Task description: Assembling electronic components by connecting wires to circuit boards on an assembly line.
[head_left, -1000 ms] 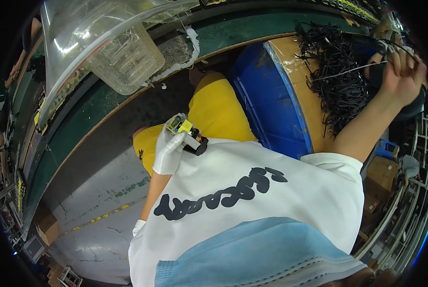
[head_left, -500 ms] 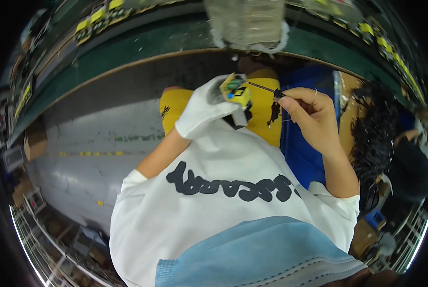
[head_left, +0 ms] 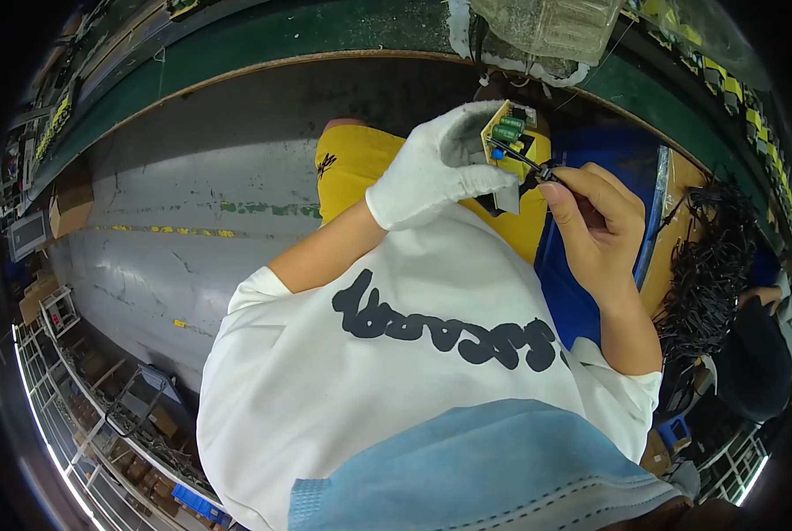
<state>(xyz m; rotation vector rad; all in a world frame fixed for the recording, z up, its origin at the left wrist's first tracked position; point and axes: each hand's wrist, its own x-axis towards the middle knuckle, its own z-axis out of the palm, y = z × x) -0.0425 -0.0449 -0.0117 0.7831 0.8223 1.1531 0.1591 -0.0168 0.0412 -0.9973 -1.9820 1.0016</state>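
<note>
My left hand (head_left: 436,164), in a white glove, is closed around a small circuit board (head_left: 496,124) and holds it tilted above my lap. Green cylindrical parts, a blue part and a yellow part stand on the board. My bare right hand (head_left: 601,217) pinches a black cable (head_left: 546,172) between thumb and fingertips. From that pinch the cable's thin leads reach across to the board's face. Whether their ends touch or sit in the board is too small to tell. A white and dark piece (head_left: 506,199) shows just under the board, partly hidden by my glove.
A green workbench (head_left: 307,35) with a wooden edge runs across the front, bearing a clear plastic container (head_left: 551,35). Right of my legs stands a blue bin (head_left: 573,301), beside cardboard and a heap of black cables (head_left: 710,265). Another person (head_left: 754,354) is at the far right.
The black cable, earlier held apart to the right of the board, now has its leads against or over the board. Both hands appear farther right, and the whole view has shifted.
</note>
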